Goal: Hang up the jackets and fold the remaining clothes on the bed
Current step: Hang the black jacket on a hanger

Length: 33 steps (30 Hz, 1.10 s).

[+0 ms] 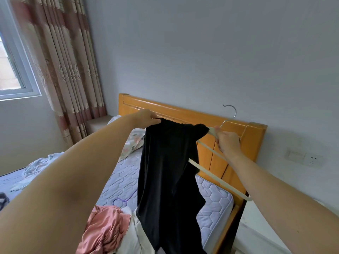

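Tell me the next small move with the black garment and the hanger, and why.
Probably push the hanger further into the black garment with the right hand, while the left hand holds the top edge taut. Only one end of the hanger is tucked under the fabric. Its other end is bare, so the garment is not yet seated.

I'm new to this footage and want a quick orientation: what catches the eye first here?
The black garment hangs mid-frame, pinched at its top by the left hand, while the right hand grips a cream hanger with one end under the cloth. Behind them, the orange wooden headboard stands against the wall. A crumpled pink garment lies on the bed at the lower left.
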Motion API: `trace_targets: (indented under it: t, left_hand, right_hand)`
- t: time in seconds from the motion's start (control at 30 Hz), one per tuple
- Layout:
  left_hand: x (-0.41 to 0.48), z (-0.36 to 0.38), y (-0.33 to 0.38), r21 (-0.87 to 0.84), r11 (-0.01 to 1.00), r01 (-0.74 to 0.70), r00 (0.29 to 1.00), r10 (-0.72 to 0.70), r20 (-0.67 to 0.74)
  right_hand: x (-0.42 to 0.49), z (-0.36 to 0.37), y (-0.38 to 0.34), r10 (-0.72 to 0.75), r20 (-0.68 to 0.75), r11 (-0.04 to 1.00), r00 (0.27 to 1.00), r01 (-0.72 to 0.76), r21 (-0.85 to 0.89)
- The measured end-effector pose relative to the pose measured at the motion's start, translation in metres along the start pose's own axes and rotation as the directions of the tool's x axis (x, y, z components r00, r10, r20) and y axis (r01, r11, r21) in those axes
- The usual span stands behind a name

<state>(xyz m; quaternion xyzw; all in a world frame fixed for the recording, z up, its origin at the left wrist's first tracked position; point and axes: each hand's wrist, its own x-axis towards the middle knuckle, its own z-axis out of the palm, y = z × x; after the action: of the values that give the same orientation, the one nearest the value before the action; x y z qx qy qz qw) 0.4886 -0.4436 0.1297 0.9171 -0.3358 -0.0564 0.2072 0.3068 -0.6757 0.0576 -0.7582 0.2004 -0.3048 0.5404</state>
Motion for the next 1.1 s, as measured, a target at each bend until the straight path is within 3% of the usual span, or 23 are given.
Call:
trace_targets:
  t: [0.1,0.27,0.57,0.77,1.1]
  left_hand:
    - [-0.002,0.008,0.005,0.123,0.985,-0.122,0.984,0.136,-0.114]
    - [-0.01,0.027,0.039,0.178,0.95,-0.256,0.957,0.275,-0.094]
    - [-0.018,0.037,0.062,0.125,0.948,-0.291,0.937,0.309,-0.163]
    - [-0.021,0.023,0.078,0.092,0.947,-0.306,0.933,0.318,-0.167]
    - [-0.033,0.034,0.076,-0.038,0.952,-0.304,0.92,0.283,-0.27]
  right_hand:
    - [0.0,0.009,-0.007,-0.041,0.026,0.998,0.999,0.042,-0.04]
    - [-0.003,0.022,-0.018,-0.115,0.043,0.989,0.993,0.118,-0.092]
    - [-0.011,0.015,-0.03,-0.174,0.04,0.972,0.984,0.178,-0.152]
    - [-0.008,0.009,-0.059,-0.31,-0.001,0.923,0.951,0.301,-0.24]
    - [-0.002,0.012,-0.067,-0.325,0.096,0.894,0.941,0.339,-0.292]
